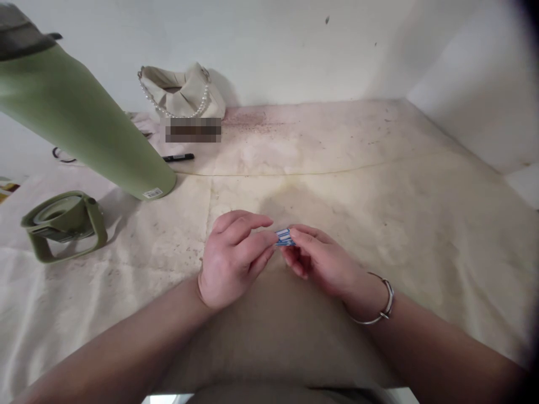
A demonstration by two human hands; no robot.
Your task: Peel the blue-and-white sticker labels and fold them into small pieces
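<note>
A small flat packet (284,236) with blue and white stripes is held between my two hands over the cloth, near the middle of the view. My left hand (238,255) pinches its left end between fingertips and thumb. On the other end my right hand (318,255) grips with thumb and forefinger, the other fingers curled beneath. A metal bangle (385,303) circles my right wrist. Fingers cover part of the packet, and I cannot make out what exactly it is.
Left of my hands stands a tall green bottle (88,112). Its green lid with a loop handle (67,224) lies on the cloth (379,224). Farther back are a black pen (181,157), a cream bag with a pearl strap (185,92), and a dark hair tie (63,155). White walls (295,50) close off the back and right.
</note>
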